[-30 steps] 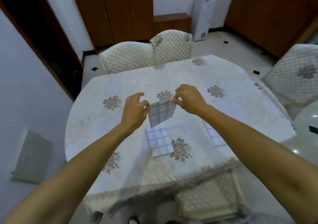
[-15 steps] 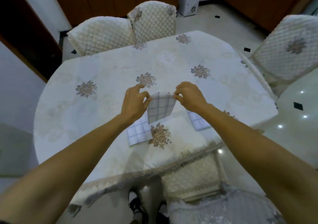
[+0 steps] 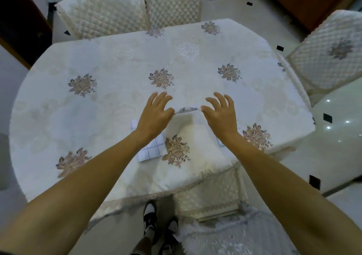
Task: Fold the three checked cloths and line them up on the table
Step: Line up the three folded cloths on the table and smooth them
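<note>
A small checked cloth (image 3: 187, 109) stretches between my two hands above the near middle of the table, and only a narrow strip of it shows. My left hand (image 3: 156, 113) pinches its left end between thumb and forefinger, the other fingers spread. My right hand (image 3: 220, 113) pinches the right end the same way. A folded checked cloth (image 3: 151, 149) lies flat on the tablecloth (image 3: 117, 107), partly under my left wrist. Only a corner of another folded checked cloth (image 3: 221, 143) shows from under my right wrist.
The round table carries a white cloth with flower motifs. Quilted chairs stand behind it (image 3: 101, 11), (image 3: 172, 1), at the right (image 3: 329, 50) and tucked under the near edge (image 3: 211, 196). My feet (image 3: 156, 223) are on the floor below.
The held cloth hung down showing its checked face; now it has swung forward and down toward the table and shows as a thin strip. My fingers have spread. The view has tilted downward.
</note>
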